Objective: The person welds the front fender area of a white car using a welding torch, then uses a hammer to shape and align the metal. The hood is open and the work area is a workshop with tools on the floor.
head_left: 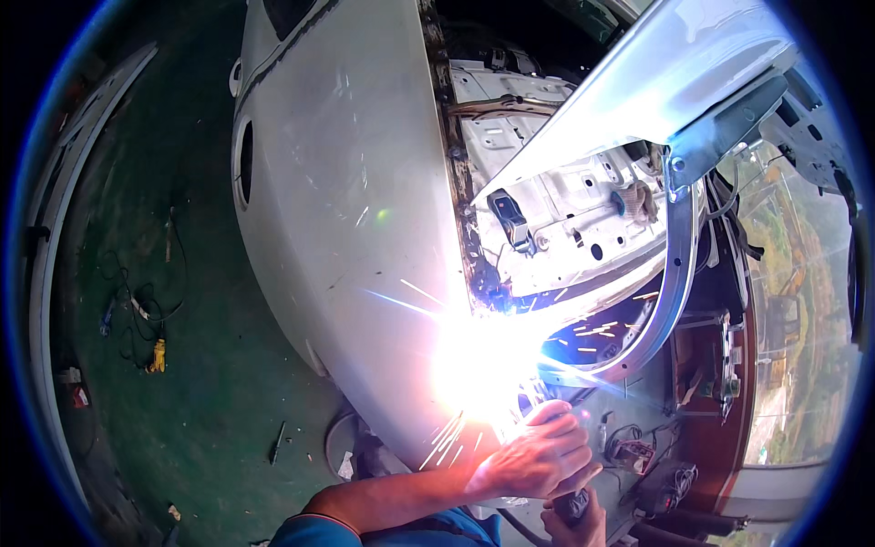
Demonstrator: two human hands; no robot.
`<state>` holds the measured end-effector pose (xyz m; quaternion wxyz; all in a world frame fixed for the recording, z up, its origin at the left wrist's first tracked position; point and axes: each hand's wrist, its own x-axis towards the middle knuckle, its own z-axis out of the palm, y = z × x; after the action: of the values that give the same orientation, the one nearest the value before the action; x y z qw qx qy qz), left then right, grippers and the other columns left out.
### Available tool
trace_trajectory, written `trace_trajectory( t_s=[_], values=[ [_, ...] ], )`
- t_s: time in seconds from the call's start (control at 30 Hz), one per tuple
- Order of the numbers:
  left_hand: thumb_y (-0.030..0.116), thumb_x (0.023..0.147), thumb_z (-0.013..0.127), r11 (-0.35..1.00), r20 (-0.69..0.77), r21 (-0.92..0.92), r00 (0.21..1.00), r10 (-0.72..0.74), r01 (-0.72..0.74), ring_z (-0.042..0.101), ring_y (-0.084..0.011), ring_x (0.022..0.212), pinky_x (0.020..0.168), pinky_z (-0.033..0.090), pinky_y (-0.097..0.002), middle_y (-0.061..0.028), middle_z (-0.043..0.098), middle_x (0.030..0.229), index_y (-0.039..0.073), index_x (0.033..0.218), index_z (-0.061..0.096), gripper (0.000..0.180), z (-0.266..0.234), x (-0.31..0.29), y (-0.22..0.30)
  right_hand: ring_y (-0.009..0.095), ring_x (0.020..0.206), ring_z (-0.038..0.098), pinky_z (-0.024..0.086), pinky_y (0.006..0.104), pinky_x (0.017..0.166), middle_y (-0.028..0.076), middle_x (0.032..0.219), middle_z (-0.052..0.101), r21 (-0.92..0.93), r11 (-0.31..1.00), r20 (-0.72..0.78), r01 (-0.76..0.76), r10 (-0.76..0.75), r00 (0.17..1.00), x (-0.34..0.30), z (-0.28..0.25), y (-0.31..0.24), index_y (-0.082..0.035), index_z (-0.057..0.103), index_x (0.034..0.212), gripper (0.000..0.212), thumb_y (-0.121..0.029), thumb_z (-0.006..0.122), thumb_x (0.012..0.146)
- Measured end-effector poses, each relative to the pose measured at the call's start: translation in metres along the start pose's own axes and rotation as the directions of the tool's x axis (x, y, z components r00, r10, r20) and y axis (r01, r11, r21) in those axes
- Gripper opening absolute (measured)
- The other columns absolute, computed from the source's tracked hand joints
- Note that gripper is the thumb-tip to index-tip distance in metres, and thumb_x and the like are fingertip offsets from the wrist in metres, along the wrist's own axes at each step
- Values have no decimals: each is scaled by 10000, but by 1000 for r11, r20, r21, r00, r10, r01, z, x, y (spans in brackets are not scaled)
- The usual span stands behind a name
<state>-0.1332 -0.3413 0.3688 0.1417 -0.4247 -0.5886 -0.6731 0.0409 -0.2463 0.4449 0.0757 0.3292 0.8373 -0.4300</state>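
A blinding white welding arc (pixel 488 360) burns at the rear corner of a white car body (pixel 365 164), throwing sparks both ways. My left hand (pixel 538 454) comes across from the lower left, closed around the front part of a welding torch just below the glare. Lower down, my right hand (pixel 583 524) is wrapped around the torch's black handle (pixel 571 505). The torch tip and the metal at the arc are lost in the light. From there a scorched, rusty seam (pixel 453 137) runs up along the panel's edge.
A raised white lid (pixel 638 91) with a curved hinge arm (pixel 679 260) overhangs the right side. Inside the body lie a glove (pixel 635 202) and a small black-and-grey device (pixel 510 219). Cables and a yellow tool (pixel 158 356) lie on the green floor at left; more cables (pixel 629 447) lie at lower right.
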Motion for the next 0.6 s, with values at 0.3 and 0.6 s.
trace_trajectory(
  t_s=[0.3,0.6],
  values=[
    [181,825,738,1000,-8,-7,1000,6,-6,558,-219,744,866,450,-404,-39,513,742,90,726,569,216,0,-2,-4,101,607,544,451,290,522,12,725,598,28,999,30,21,-22,999,-1,1,-10,-19,578,1081,260,-84,707,865],
    [320,898,690,1000,114,0,993,12,-12,587,-210,821,939,415,-407,-30,572,811,95,805,607,257,-1,-6,-2,91,720,491,426,262,636,-10,825,570,-16,1000,62,9,-8,998,-3,-7,-8,-35,551,1172,367,-10,704,839]
  ],
)
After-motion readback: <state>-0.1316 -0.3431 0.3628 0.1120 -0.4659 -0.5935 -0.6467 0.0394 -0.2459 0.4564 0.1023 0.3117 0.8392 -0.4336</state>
